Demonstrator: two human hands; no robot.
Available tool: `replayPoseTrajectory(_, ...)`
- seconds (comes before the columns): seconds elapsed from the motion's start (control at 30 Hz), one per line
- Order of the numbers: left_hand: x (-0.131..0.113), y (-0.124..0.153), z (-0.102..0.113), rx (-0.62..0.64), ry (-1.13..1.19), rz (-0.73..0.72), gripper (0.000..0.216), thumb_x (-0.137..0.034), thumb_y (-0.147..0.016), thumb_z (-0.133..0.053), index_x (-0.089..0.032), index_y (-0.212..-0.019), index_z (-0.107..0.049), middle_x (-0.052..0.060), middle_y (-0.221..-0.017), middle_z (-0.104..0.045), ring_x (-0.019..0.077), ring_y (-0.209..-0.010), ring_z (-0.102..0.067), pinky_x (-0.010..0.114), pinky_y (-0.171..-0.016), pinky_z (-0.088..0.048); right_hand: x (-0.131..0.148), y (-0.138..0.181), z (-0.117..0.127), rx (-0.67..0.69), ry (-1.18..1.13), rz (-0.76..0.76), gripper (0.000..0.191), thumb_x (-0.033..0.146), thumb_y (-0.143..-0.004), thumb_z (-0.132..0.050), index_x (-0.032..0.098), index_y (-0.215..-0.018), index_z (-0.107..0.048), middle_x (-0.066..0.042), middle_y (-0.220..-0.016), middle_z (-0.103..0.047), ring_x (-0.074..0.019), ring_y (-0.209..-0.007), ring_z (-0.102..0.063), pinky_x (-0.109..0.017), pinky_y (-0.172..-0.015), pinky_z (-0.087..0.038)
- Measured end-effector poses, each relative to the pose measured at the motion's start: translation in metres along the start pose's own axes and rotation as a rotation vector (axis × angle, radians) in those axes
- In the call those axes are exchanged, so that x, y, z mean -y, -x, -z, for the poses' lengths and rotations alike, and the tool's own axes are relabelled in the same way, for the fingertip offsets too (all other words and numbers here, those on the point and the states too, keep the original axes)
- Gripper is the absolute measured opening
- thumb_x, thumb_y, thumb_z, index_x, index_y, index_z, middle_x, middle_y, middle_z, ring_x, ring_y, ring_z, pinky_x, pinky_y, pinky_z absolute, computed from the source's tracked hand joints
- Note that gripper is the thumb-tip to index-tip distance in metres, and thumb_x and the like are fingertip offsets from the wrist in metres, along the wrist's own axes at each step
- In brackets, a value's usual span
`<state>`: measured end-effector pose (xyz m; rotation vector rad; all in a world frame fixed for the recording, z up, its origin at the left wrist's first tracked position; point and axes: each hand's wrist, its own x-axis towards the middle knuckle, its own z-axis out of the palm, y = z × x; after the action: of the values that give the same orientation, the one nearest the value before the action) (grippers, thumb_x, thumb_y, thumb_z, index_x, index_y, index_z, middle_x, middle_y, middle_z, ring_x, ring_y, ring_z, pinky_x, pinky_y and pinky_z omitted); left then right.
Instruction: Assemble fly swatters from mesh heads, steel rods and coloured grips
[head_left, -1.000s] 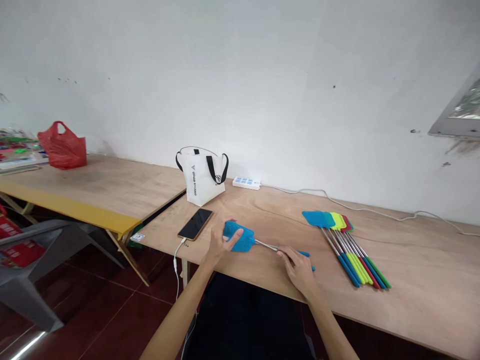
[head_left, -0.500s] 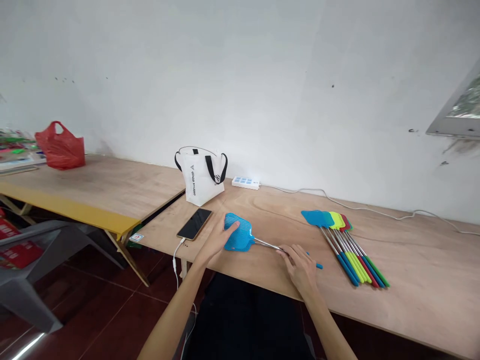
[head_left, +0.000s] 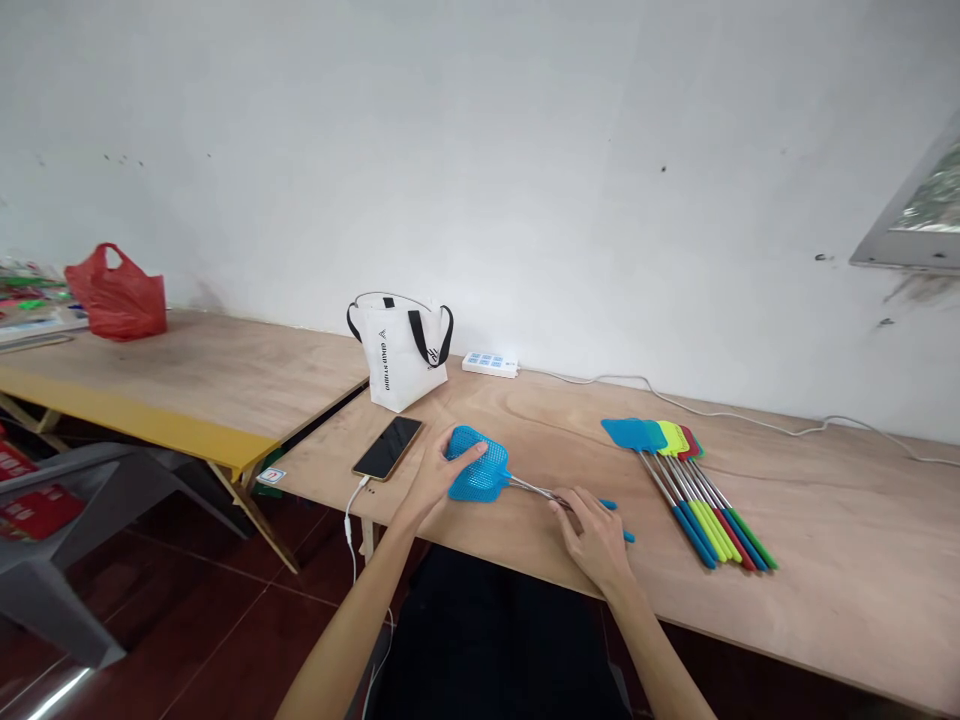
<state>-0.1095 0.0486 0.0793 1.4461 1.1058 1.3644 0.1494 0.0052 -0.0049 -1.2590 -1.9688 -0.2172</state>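
Observation:
Blue fly swatters lie together in front of me on the table, their mesh heads overlapping. At the right, two blue handle ends show apart, so there seem to be at least two. My left hand holds the heads by the left edge, thumb on top of the mesh and fingers partly hidden behind. Over the metal shafts, my right hand is closed, its fingers curled around them. To the right lies a fanned row of several fly swatters with blue, yellow, red and green handles.
A black phone with a white charging cable lies at the left of the wooden table. Behind it stands a white tote bag, beside a power strip whose cord runs along the wall. On the adjoining table sits a red plastic bag.
The blue handle ends have spread apart, and a second one now shows clearly beyond my right hand. My left hand has stayed at the heads, which have shifted only slightly.

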Motion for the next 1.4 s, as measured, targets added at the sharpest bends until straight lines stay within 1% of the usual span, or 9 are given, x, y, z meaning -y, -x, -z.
replayPoseTrajectory(0.07,0.001,0.001,0.001,0.068,-0.003,0.051,0.042,-0.053,-0.072,-0.080,-0.019,-0.079,-0.058,0.000,-0.076,-0.062,0.0183,-0.076,-0.062,0.028,-0.065,-0.053,0.001,0.000,-0.001,0.010,0.018,0.025,0.030,0.036,-0.105,-0.043,0.025,-0.113,-0.070,-0.005,-0.092,-0.074,-0.0170,-0.084,-0.070,-0.026,-0.067,-0.045)
replayPoseTrajectory(0.17,0.003,0.003,0.004,0.252,-0.030,0.160,0.040,-0.050,-0.068,-0.085,-0.019,-0.083,-0.066,0.004,-0.082,-0.071,0.0233,-0.080,-0.067,0.033,-0.069,-0.057,0.001,0.001,-0.004,0.002,0.069,0.075,0.031,0.035,-0.105,-0.044,0.026,-0.111,-0.073,-0.004,-0.086,-0.073,-0.0150,-0.077,-0.069,-0.025,-0.065,-0.043)
replayPoseTrajectory(0.23,0.004,0.004,0.006,0.352,-0.035,0.195,0.038,-0.049,-0.072,-0.083,-0.019,-0.090,-0.071,0.006,-0.088,-0.074,0.0257,-0.084,-0.069,0.036,-0.072,-0.058,0.001,0.001,-0.006,0.007,0.091,0.102,0.032,0.033,-0.105,-0.044,0.025,-0.106,-0.075,-0.004,-0.085,-0.073,-0.0146,-0.075,-0.068,-0.025,-0.065,-0.043)
replayPoseTrajectory(0.3,0.007,0.003,0.007,0.385,-0.024,0.193,0.037,-0.050,-0.076,-0.079,-0.020,-0.097,-0.072,0.007,-0.093,-0.075,0.0263,-0.088,-0.070,0.037,-0.075,-0.058,0.001,0.002,-0.007,0.025,0.090,0.128,0.032,0.031,-0.105,-0.044,0.025,-0.103,-0.075,-0.004,-0.086,-0.073,-0.0151,-0.076,-0.067,-0.025,-0.066,-0.043)
replayPoseTrajectory(0.5,0.024,-0.001,-0.005,0.328,0.006,0.184,0.038,-0.052,-0.077,-0.077,-0.018,-0.092,-0.071,0.006,-0.091,-0.073,0.0242,-0.086,-0.069,0.035,-0.076,-0.057,-0.005,0.004,-0.010,0.029,0.036,0.161,0.031,0.027,-0.104,-0.045,0.026,-0.105,-0.076,-0.005,-0.090,-0.074,-0.0147,-0.078,-0.068,-0.025,-0.067,-0.047)
replayPoseTrajectory(0.83,0.033,0.002,-0.015,0.307,-0.116,-0.020,0.032,-0.052,-0.081,-0.074,-0.020,-0.086,-0.074,0.004,-0.088,-0.074,0.0227,-0.085,-0.069,0.032,-0.076,-0.055,-0.012,0.011,-0.016,0.027,0.012,0.139,0.032,0.030,-0.105,-0.044,0.027,-0.104,-0.076,-0.005,-0.097,-0.077,-0.0153,-0.079,-0.071,-0.024,-0.067,-0.047)
replayPoseTrajectory(1.0,0.031,0.002,-0.020,0.339,-0.152,-0.098,0.031,-0.051,-0.085,-0.069,-0.021,-0.084,-0.074,0.004,-0.088,-0.075,0.0228,-0.086,-0.069,0.033,-0.079,-0.054,-0.017,0.014,-0.018,-0.003,0.046,0.141,0.034,0.031,-0.105,-0.043,0.027,-0.104,-0.076,-0.005,-0.101,-0.078,-0.0169,-0.083,-0.074,-0.025,-0.070,-0.050)
replayPoseTrajectory(1.3,0.033,0.001,-0.023,0.367,-0.130,-0.109,0.032,-0.051,-0.086,-0.068,-0.021,-0.084,-0.075,0.004,-0.087,-0.074,0.0227,-0.085,-0.068,0.034,-0.081,-0.053,-0.016,0.016,-0.020,-0.004,0.032,0.127,0.030,0.029,-0.104,-0.045,0.027,-0.111,-0.075,-0.003,-0.105,-0.079,-0.0189,-0.098,-0.074,-0.028,-0.083,-0.052)
replayPoseTrajectory(1.4,0.036,0.001,-0.024,0.362,-0.123,-0.087,0.033,-0.052,-0.086,-0.069,-0.019,-0.084,-0.075,0.003,-0.085,-0.074,0.0211,-0.084,-0.068,0.031,-0.080,-0.053,-0.014,0.016,-0.020,-0.020,0.020,0.122,0.031,0.032,-0.105,-0.044,0.026,-0.107,-0.075,-0.003,-0.102,-0.079,-0.0186,-0.095,-0.074,-0.027,-0.083,-0.051)
